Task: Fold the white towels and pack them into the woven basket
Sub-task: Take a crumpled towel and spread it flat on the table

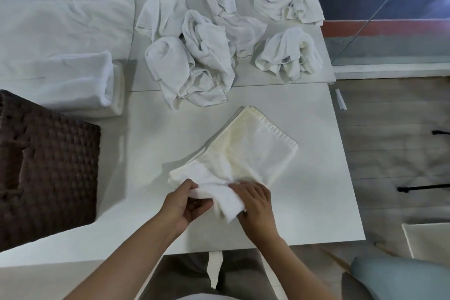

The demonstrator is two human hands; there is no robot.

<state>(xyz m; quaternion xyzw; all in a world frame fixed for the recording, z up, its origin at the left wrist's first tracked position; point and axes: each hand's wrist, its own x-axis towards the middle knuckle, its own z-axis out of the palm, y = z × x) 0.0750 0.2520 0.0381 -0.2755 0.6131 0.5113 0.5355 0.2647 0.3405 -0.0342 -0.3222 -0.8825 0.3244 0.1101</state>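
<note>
A partly folded white towel (246,151) lies slantwise on the white table (304,202), its near corner lifted. My left hand (187,203) grips that lifted corner from the left, fingers curled round the cloth. My right hand (255,202) pinches the same corner from the right, with the cloth bunched between the two hands. The dark brown woven basket (48,165) stands at the left edge, its inside hidden from here. Several crumpled white towels (194,56) lie in a heap at the back of the table.
Folded white towels (80,80) are stacked at the left, behind the basket. A glass wall and wooden floor lie to the right of the table edge. A pale blue chair (401,277) shows at the bottom right corner.
</note>
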